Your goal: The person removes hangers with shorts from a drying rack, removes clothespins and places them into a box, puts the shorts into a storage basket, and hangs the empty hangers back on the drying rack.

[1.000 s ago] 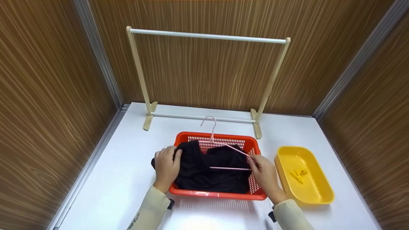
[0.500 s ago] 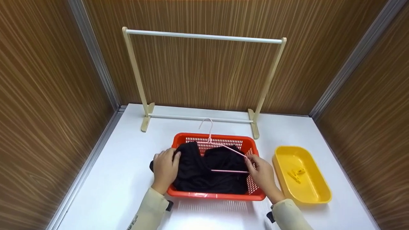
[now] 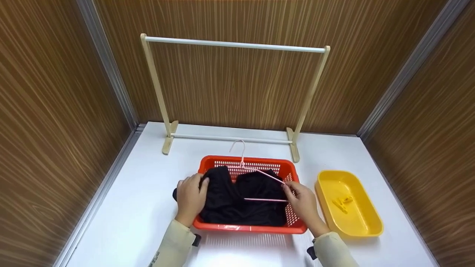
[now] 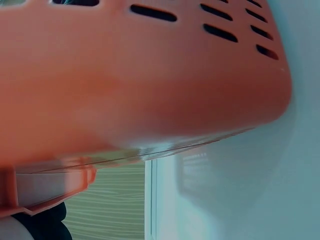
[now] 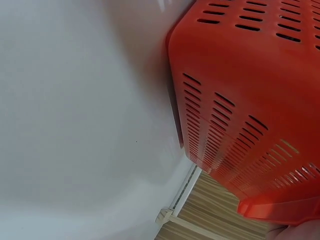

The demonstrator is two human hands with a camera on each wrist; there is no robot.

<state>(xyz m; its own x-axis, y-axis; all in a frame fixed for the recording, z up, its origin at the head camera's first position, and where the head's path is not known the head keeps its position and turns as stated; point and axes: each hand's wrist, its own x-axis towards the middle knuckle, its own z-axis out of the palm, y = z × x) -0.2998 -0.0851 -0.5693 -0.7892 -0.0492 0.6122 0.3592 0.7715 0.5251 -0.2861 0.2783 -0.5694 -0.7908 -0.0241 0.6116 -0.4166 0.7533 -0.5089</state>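
Observation:
A black garment (image 3: 219,198) lies bunched in the red basket (image 3: 252,228), and part of it covers the left side of a pink hanger (image 3: 265,173). With fingers and thumb my left hand (image 3: 191,198) grips the garment's left edge over the basket's left rim. My right hand (image 3: 304,204) pinches the right end of the hanger, whose hook points toward the rack. The left wrist view is mostly basket wall (image 4: 125,90), with black cloth (image 4: 47,225) low at the left. In the right wrist view, a little of my right hand (image 5: 300,231) shows below the basket rim.
Behind the basket stands a wooden rack with a white top rail (image 3: 233,44). A yellow tray (image 3: 362,226) holding yellow clips (image 3: 341,204) sits to the right. Wood-patterned panels (image 3: 230,85) enclose the white table (image 3: 122,207) at the back and sides.
The head view has shifted slightly, so everything appears a little lower and further left. Both hands keep their hold on the garment and hanger, with little other visible movement.

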